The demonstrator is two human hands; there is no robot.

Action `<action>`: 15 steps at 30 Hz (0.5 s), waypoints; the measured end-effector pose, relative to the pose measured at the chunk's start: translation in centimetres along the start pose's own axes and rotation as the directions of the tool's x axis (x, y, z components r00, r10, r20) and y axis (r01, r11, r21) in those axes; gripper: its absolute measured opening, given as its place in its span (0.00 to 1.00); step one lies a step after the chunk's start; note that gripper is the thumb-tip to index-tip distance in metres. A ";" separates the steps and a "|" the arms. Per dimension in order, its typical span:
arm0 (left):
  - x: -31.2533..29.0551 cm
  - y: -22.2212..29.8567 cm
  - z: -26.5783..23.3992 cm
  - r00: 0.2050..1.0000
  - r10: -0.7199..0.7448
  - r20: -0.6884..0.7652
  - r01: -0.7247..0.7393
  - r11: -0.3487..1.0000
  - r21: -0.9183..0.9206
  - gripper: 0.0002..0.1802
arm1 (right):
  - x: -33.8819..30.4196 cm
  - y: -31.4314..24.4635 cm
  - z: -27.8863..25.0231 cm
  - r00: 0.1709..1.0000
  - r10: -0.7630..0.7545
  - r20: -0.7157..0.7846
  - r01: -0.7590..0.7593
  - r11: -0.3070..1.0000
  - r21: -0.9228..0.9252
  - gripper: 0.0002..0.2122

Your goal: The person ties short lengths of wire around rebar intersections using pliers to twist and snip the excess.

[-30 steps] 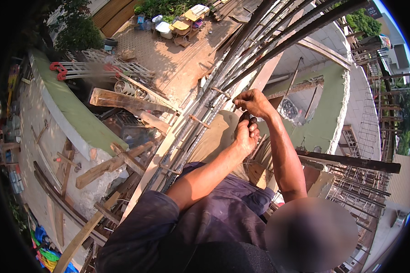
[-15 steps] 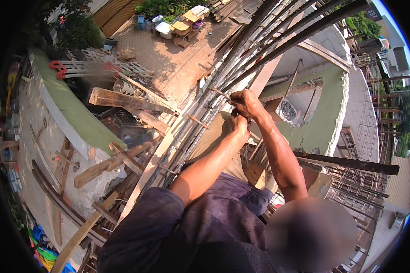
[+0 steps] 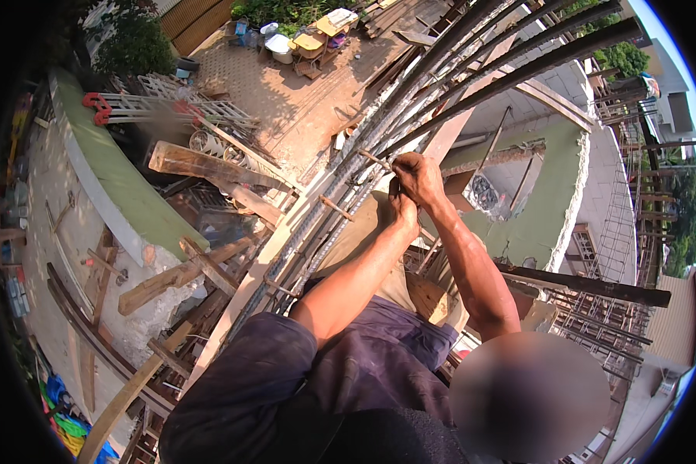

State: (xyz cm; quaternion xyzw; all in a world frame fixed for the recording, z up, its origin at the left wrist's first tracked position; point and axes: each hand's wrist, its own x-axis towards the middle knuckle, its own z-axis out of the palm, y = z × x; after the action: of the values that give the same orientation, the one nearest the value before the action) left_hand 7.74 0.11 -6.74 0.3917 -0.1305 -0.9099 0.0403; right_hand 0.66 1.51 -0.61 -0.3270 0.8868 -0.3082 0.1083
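Observation:
My right hand (image 3: 419, 177) is closed in a tight grip beside the bent end of a thin steel stirrup (image 3: 373, 159). Just below it, my left hand (image 3: 401, 206) is closed too, its fingertips pressed up against the right hand. Whatever lies between the fingers is hidden. Both hands are over a bundle of ribbed rebar (image 3: 292, 246), which runs diagonally away from me. Another stirrup (image 3: 336, 208) crosses the bars nearer to me. Beyond the hands, long dark bars (image 3: 541, 64) fan out to the upper right.
A wooden board (image 3: 236, 317) runs along the left of the rebar. Rough timbers (image 3: 209, 164) and a green broken wall (image 3: 127, 178) lie further left. Right of me are another broken green wall (image 3: 545, 209) and a dark beam (image 3: 595, 286). Far below, yellow-topped chairs (image 3: 309, 42) stand on paving.
The view has shifted slightly. Both hands stay closed together at the same stirrup end, with the right wrist turned a little.

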 end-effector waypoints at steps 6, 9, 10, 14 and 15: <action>0.3 0.5 1.1 0.974 0.108 -0.197 -0.115 0.993 -0.029 0.19 | 1.1 -2.7 -3.4 0.941 0.255 -0.222 -0.241 0.967 0.088 0.15; 0.2 -0.1 2.1 0.960 0.213 -0.182 -0.222 0.974 -0.032 0.15 | 3.5 -1.3 -4.6 0.966 0.252 0.060 -0.259 0.948 0.183 0.20; 0.2 -0.2 2.8 0.954 0.229 -0.196 -0.235 0.972 -0.010 0.15 | 4.5 -0.7 -4.6 0.958 0.257 0.129 -0.280 0.933 0.225 0.21; 3.2 -1.7 2.1 0.841 0.398 -0.366 -0.401 0.913 0.071 0.23 | 7.9 -1.4 -4.2 0.969 -0.013 0.248 -0.026 0.988 0.154 0.21; 3.5 -1.7 2.3 0.840 0.388 -0.379 -0.397 0.916 0.056 0.23 | 8.5 -1.5 -4.4 0.962 -0.002 0.274 -0.052 0.981 0.188 0.19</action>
State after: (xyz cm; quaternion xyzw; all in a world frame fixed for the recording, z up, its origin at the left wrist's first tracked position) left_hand 3.71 1.63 -8.14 0.5260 -0.1860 -0.7897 0.2551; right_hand -6.78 -2.82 3.83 -0.3428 0.8333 -0.3437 0.2645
